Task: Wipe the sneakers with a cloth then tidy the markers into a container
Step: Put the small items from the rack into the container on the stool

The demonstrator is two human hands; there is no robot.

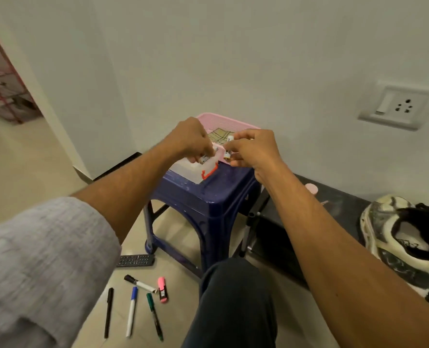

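A blue plastic stool [208, 197] stands at the centre of the frame and carries two containers; nearer is a clear plastic box [183, 169] with a red latch [209, 172] on its near side, and what lies inside it cannot be made out; just behind it is a pink basket [223, 120] with a checked cloth [219, 135] in it.

Both hands meet above these containers; the left hand [193, 139] has its fingers curled down and pinches a short white-barrelled marker [204, 158] over the clear box; the right hand [253, 149] grips white printed barrels [227, 154] between thumb and fingers, over the seam between box and basket; whether that is one marker or two cannot be told.

Five more markers lie on the floor in the lower left of the frame, apart from the box; a black pen [108, 312], a blue-capped white marker [131, 311] and a green marker [155, 316] lie side by side, long axes running up and down the frame, caps toward the stool; a black-capped white marker [139, 282] lies slantwise above them, cap to the upper left; a stubby pink highlighter [162, 290] lies just right of it, its long axis nearly upright in the frame.

A remote control [135, 260] lies by the stool's foot; black-and-white sneakers [404, 234] sit on a low dark bench [333, 197] at the right edge.
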